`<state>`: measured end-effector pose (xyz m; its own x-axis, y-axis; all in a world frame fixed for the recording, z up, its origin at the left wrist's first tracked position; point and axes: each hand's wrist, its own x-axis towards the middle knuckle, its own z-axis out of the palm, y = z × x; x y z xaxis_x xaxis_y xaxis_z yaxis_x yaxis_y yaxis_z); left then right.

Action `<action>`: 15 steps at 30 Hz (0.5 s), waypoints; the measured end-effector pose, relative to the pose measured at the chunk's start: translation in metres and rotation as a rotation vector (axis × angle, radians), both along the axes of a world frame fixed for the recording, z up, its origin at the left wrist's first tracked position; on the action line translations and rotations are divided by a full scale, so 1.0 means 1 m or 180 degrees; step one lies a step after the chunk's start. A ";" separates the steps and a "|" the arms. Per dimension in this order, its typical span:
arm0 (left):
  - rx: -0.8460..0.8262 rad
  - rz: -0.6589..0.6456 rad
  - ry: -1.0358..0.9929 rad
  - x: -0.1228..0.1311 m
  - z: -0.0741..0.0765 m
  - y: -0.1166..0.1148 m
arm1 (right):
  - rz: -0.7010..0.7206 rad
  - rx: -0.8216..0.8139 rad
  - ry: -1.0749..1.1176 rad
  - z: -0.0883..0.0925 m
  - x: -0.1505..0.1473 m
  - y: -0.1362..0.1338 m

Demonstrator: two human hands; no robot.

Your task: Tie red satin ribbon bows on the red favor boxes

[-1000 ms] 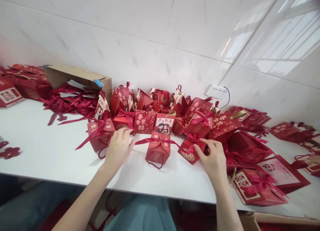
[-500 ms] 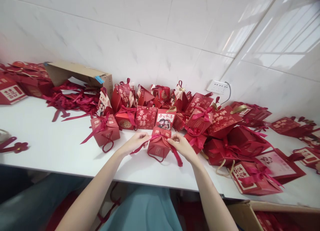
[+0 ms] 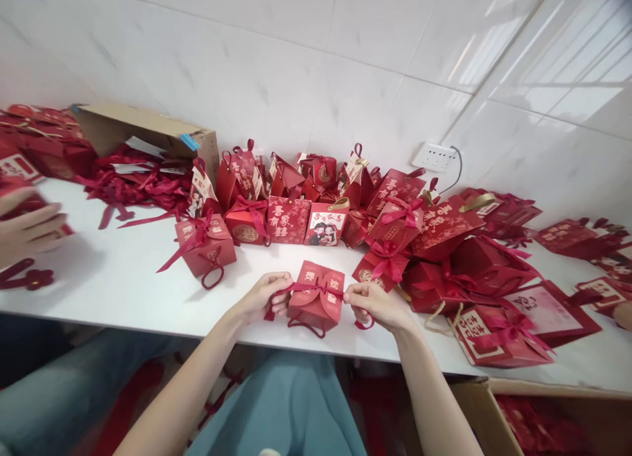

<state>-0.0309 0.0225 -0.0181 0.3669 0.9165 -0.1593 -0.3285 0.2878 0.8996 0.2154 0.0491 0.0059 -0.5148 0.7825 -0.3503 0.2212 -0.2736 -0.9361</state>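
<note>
A small red gift box (image 3: 316, 297) with gold lettering rests near the front edge of the white table. A dark red ribbon (image 3: 318, 287) crosses its top and is knotted in the middle. On the box's left side my left hand (image 3: 269, 296) pinches one end of the ribbon. The other end is held between the fingers of my right hand (image 3: 374, 303), at the box's right side. A thin red cord handle hangs down the front of the box.
Finished-looking red boxes, one a bowed box (image 3: 206, 245), stand behind and to the right. A cardboard carton (image 3: 143, 124) of ribbons lies at the back left. Another person's hand (image 3: 32, 226) is at the far left. An open carton (image 3: 557, 389) sits below the table's right side.
The box has come nearer and its top now faces me more. Both my hands have moved slightly outward and down with the ribbon. Another person's hand has appeared at the far left.
</note>
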 end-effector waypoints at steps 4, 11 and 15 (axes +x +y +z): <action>0.0001 -0.0126 0.0003 -0.003 -0.002 -0.004 | 0.0003 -0.0080 0.0216 -0.001 0.005 -0.007; 0.0220 -0.0219 0.0454 -0.012 -0.014 0.010 | -0.0184 0.0001 0.0233 -0.010 0.006 -0.014; 0.0258 -0.0230 0.0742 -0.011 -0.003 0.007 | -0.0129 0.0306 0.0106 -0.004 0.010 -0.019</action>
